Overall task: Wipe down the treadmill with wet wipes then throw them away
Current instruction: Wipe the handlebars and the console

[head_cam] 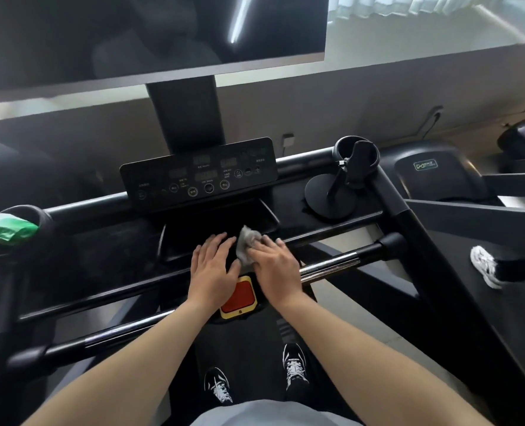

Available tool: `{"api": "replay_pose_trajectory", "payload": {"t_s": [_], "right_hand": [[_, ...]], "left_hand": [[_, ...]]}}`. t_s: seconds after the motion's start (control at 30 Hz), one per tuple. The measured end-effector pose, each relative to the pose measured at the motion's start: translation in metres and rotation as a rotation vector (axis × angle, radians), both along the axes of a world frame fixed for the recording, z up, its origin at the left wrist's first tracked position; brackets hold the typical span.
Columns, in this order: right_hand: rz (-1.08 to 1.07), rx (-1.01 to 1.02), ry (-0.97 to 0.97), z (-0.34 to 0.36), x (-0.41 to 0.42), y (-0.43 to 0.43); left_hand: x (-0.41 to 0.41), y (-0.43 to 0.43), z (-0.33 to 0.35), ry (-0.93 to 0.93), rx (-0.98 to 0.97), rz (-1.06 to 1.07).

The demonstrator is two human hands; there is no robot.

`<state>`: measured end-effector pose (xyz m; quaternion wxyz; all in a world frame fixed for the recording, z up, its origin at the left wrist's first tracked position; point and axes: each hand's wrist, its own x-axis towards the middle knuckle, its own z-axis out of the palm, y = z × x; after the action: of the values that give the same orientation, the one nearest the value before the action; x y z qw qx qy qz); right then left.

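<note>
At the centre tray (190, 241) of the treadmill (200, 176), the right hand (273, 267) grips a crumpled grey wipe (246, 241), fingers clamped on it; the left hand (213, 267) lies flat just left, fingers straight.

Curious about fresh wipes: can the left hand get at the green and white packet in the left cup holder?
Probably yes: the left hand lies flat, holding nothing, and nothing stands between it and the green and white packet.
</note>
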<state>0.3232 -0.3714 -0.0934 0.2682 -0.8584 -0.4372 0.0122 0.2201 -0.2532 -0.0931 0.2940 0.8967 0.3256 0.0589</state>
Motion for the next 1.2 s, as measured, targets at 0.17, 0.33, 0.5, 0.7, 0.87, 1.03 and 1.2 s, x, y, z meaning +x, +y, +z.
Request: {"api": "replay_pose_trajectory", "payload": {"t_s": [0.17,0.33,0.5,0.7,0.87,1.03,1.2], "right_hand": [[0.062,0.003,-0.048,-0.007,0.016,-0.012],[-0.165,-0.024,0.063,-0.01,0.061,-0.047],[-0.278,-0.177,0.101,0.001,0.064,-0.038],[0.081,-0.305,0.043,-0.003,0.037,-0.004],[0.138,-0.405,-0.031,-0.004,0.072,-0.012],[-0.146,-0.52,-0.003,0.003,0.098,-0.018],[-0.165,-0.489,0.082,0.003,0.081,0.012]], "left_hand": [[0.002,0.0,0.003,0.004,-0.015,0.008],[0.005,0.0,0.004,0.036,0.008,0.012],[0.013,0.001,0.006,0.09,0.072,0.003],[0.039,0.006,0.011,0.15,0.107,-0.05],[0.06,0.014,0.011,0.204,0.096,-0.084],[0.056,0.015,0.007,0.221,0.075,-0.092],[0.057,0.013,0.004,0.227,0.108,-0.083]]}}
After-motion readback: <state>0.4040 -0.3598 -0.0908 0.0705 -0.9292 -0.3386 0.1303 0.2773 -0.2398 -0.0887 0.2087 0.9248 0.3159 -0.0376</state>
